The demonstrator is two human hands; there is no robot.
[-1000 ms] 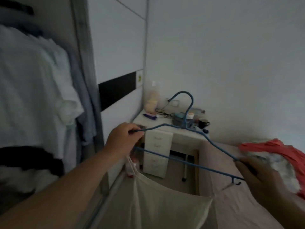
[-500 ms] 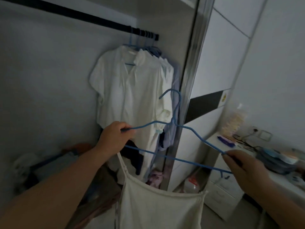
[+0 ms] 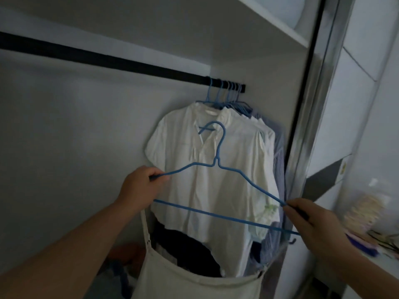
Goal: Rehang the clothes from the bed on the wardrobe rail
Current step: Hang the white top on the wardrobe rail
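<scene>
A blue hanger is held up before the open wardrobe, its two ends gripped — the left hand curled round the left shoulder end, the right hand pinching the right end. A pale strappy garment hangs from it, one strap running down from the left end, the other not clearly seen.

The hanger is held below the dark rail, in front of a white shirt hung near the rail's right end. Its long axis runs left to right, tilted down to the right; the hook rises from the middle and opens to the left.

The step in hand is judged to be the hooking. It would be done best with the hanger levelled, lifted until the hook clears the rail, and brought down on the bare stretch just left of the crowded hangers — straps kept seated throughout.
</scene>
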